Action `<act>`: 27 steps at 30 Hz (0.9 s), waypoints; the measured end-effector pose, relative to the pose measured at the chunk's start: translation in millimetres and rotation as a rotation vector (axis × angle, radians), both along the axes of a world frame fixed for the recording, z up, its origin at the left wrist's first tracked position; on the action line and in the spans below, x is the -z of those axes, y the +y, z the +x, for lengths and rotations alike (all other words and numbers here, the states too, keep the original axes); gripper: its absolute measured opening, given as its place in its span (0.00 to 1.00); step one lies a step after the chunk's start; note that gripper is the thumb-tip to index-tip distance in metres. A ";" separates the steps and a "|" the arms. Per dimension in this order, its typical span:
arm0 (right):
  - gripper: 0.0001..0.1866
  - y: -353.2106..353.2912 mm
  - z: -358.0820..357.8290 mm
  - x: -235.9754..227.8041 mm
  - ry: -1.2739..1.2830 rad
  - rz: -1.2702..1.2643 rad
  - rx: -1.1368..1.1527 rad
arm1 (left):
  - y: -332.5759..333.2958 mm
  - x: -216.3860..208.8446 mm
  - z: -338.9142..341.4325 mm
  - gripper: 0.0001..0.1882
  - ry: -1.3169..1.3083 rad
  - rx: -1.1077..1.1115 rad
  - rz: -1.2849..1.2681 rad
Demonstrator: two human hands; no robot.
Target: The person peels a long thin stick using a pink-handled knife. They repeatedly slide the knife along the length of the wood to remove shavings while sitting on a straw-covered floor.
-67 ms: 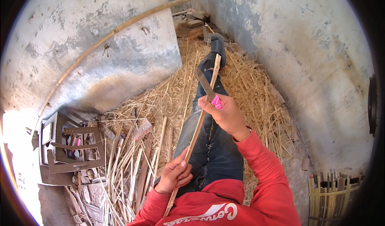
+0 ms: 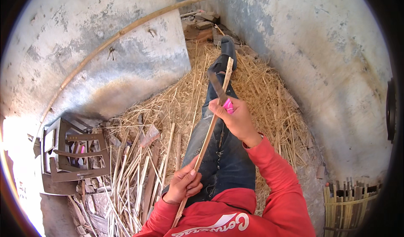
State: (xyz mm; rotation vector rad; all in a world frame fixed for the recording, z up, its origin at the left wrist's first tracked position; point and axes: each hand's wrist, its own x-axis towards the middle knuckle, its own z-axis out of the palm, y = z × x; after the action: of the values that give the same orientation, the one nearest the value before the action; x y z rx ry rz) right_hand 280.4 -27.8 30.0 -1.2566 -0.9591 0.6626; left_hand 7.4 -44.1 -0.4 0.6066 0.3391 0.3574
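Observation:
A long bamboo strip (image 2: 207, 141) lies lengthwise over my outstretched legs, its near end against my red top and its far end by my shoe. My left hand (image 2: 184, 184), fingers wrapped round, grips the strip near my lap. Above my knees my right hand (image 2: 234, 115) is closed on a knife (image 2: 217, 85) with bright pink at its handle. The blade points away and to the left, lying against the strip. My right thumb rests on the strip beside the blade's base.
Pale shavings (image 2: 261, 94) cover the floor around my legs. Split bamboo strips (image 2: 126, 182) lie at left, beside a dark wooden frame (image 2: 80, 176). A long bamboo pole (image 2: 122, 31) leans along the left wall. At lower right stands a slatted bamboo basket (image 2: 346, 207); bricks (image 2: 205, 25) lie in the far corner.
The knife and my right hand have shifted very slightly. The strip's far end has moved a little to the right. My left hand stays in place.

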 end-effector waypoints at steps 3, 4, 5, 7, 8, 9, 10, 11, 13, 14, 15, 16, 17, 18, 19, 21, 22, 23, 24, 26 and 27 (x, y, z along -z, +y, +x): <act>0.16 3.5 13.6 -1.8 -0.038 -0.045 0.140 | -2.0 -2.6 -0.4 0.28 0.031 0.007 0.067; 0.15 3.7 20.3 -4.3 -0.018 -0.067 0.177 | -2.7 -3.0 -0.4 0.28 0.048 0.003 0.099; 0.15 3.0 27.8 -6.1 0.002 -0.092 0.216 | -3.9 -2.6 -0.2 0.27 0.060 -0.002 0.115; 0.15 4.9 44.7 -5.9 -0.039 -0.016 0.373 | -5.9 -1.9 -0.1 0.26 0.084 -0.013 0.146; 0.14 4.5 51.7 -5.2 -0.058 0.022 0.449 | -6.4 -2.6 -0.7 0.26 0.086 -0.017 0.154; 0.13 0.1 58.7 -5.9 -0.083 0.041 0.461 | -6.5 -3.6 -1.6 0.26 0.089 -0.020 0.161; 0.12 -3.6 60.0 -4.6 -0.065 0.054 0.438 | -6.4 -4.1 -2.0 0.26 0.091 -0.023 0.169; 0.11 -8.4 53.4 -12.1 -0.042 0.065 0.408 | -6.2 -3.3 -3.5 0.26 0.090 -0.032 0.179; 0.11 -12.4 44.6 -15.3 -0.086 0.079 0.335 | -5.6 -1.0 -5.5 0.26 0.089 -0.047 0.200; 0.10 -14.9 42.0 -13.7 -0.153 0.081 0.296 | -5.9 -0.5 -5.3 0.26 0.096 -0.049 0.211; 0.10 -17.0 39.1 -12.8 -0.219 0.084 0.257 | -6.5 0.1 -4.7 0.26 0.104 -0.051 0.223; 0.11 -18.5 34.9 -13.5 -0.250 0.050 0.251 | -7.2 0.7 -4.3 0.26 0.112 -0.053 0.234; 0.11 -18.5 30.5 -16.8 -0.282 0.021 0.245 | -7.9 2.2 -4.0 0.27 0.119 -0.055 0.257; 0.11 -18.2 26.6 -18.1 -0.314 -0.009 0.238 | -9.1 5.2 -4.5 0.27 0.126 -0.058 0.279; 0.11 -17.8 23.6 -16.9 -0.350 -0.030 0.239 | -10.0 7.2 -5.0 0.27 0.134 -0.062 0.301; 0.11 -15.6 19.1 -13.6 -0.293 0.008 0.223 | -11.3 7.2 -4.0 0.27 0.151 -0.066 0.318; 0.10 -15.3 18.1 -12.9 -0.265 0.026 0.215 | -11.5 7.0 -3.6 0.28 0.160 -0.068 0.326; 0.10 -16.7 18.8 -13.0 -0.256 0.016 0.155 | -11.7 6.8 -3.5 0.28 0.162 -0.069 0.329; 0.10 -19.4 20.8 -13.2 -0.247 0.005 0.096 | -11.7 6.6 -3.2 0.28 0.163 -0.067 0.331; 0.10 -28.0 19.0 -16.2 -0.198 -0.064 -0.058 | -11.3 7.8 -4.5 0.27 0.202 -0.089 0.334; 0.09 -38.4 11.6 -23.6 -0.163 -0.118 -0.155 | -10.4 10.1 -5.7 0.27 0.233 -0.115 0.337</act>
State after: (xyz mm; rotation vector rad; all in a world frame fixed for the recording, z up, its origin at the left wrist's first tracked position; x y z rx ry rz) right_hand 292.0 -66.2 53.7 -1.3660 -1.1746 0.7547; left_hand 1.7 -54.5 -10.5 0.9657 0.5445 0.4596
